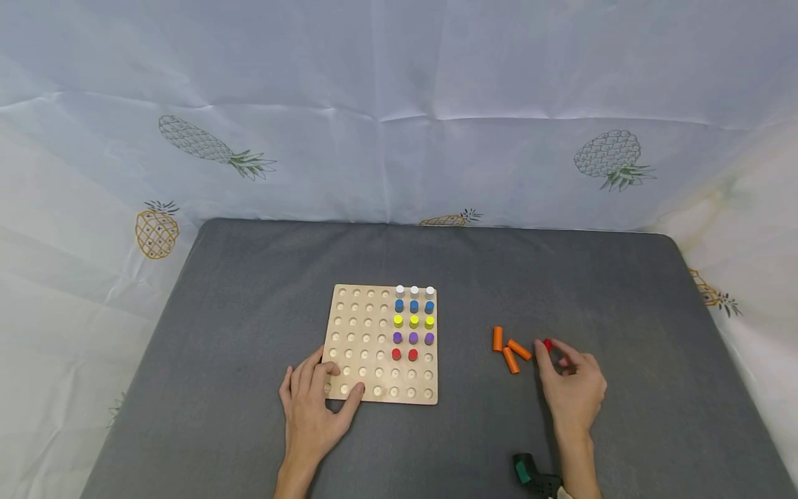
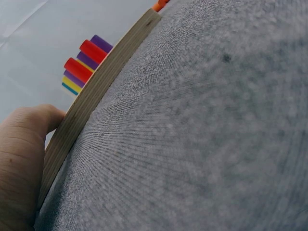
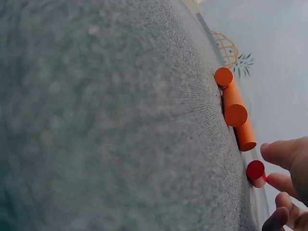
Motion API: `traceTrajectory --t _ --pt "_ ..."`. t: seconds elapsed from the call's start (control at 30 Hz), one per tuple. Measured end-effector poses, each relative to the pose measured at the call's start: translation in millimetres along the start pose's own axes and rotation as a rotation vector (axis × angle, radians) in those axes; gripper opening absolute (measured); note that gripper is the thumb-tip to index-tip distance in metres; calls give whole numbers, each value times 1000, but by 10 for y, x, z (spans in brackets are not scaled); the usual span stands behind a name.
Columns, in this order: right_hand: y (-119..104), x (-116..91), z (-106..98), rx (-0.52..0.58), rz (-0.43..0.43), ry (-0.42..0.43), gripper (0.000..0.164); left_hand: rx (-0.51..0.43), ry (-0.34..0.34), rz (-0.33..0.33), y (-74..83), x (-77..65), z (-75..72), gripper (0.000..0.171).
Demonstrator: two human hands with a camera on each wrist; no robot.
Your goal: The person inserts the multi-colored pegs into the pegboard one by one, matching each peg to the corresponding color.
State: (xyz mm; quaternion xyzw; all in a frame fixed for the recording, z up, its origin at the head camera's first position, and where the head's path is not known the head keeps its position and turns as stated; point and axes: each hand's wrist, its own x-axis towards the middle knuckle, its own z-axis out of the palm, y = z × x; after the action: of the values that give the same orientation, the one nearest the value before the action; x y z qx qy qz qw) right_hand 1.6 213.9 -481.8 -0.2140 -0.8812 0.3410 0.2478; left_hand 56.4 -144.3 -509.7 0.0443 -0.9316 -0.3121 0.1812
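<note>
A square wooden pegboard (image 1: pixel 368 346) lies on the table, and my left hand (image 1: pixel 314 409) rests on its near left corner. Index finger and thumb are spread over the top, the other fingers along the left edge. In the left wrist view the thumb (image 2: pixel 43 118) reaches over the board's edge. Far to the right, my right hand (image 1: pixel 573 388) is at a red peg (image 3: pixel 255 171) lying on the cloth. One fingertip is right at the peg; the thumb (image 3: pixel 276 151) stands apart from it. Three orange pegs (image 1: pixel 511 361) lie loose left of that hand.
On the board's right side stand three white pegs (image 1: pixel 414 292), three blue pegs (image 1: pixel 414 305), three yellow pegs (image 1: pixel 414 321), three purple pegs (image 1: pixel 413 337) and two red pegs (image 1: pixel 413 355). A dark green-and-black device (image 1: pixel 530 475) sits by the right wrist. A pineapple-print curtain (image 1: pixel 399 159) surrounds the grey table (image 1: pixel 262 277).
</note>
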Motion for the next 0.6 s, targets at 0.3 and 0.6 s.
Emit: traceTrajectory --t 0.3,0.6 --pt "29 19 -8 -91 46 -68 28 7 -6 -8 2 1 1 37" --pt "18 35 -15 -131 51 -117 26 6 -16 -15 13 12 -12 39"
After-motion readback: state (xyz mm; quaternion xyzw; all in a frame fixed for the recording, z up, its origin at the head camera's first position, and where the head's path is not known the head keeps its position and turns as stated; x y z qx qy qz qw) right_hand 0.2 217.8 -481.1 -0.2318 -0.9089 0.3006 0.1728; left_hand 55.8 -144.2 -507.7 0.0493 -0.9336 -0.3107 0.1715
